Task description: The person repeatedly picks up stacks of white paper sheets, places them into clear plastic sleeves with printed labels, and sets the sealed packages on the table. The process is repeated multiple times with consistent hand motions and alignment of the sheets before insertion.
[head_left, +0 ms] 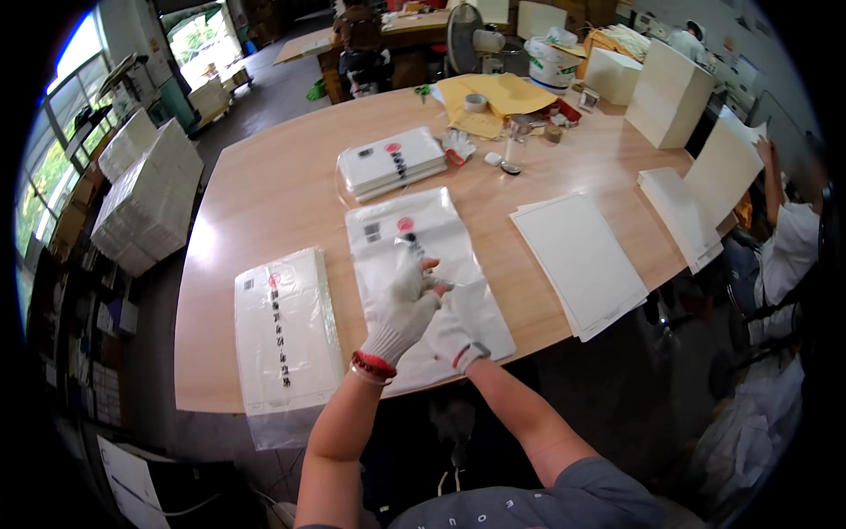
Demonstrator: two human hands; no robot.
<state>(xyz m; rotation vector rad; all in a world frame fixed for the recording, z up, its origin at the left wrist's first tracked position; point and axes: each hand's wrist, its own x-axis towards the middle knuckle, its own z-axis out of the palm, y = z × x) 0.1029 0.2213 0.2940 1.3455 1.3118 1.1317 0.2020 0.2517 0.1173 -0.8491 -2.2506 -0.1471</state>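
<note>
- My left grip, in a pale knit glove, reaches over the printed plastic bag with its fingers partly curled; I can't make out whether they pinch the plastic.
- My right grip sits nearer to me, partly hidden by the left, so I can't say whether it holds anything.
- Both forearms rise from the lower edge and angle inward, so the two gloves overlap in view, the left one farther forward.
- Under them, the printed plastic bag lies on the worktop, its near end by the edge; I judge it to be mid-handling, not finished.
- Left of it lies a pile of bags, clear ends hanging past the edge, no hand on it.
- Just beyond my bag, a thick stack of printed packets sits fairly squared; I take these for done ones, though I can't count them.
- To the right, loosely fanned white sheets lie untouched, probably work left over.
</note>
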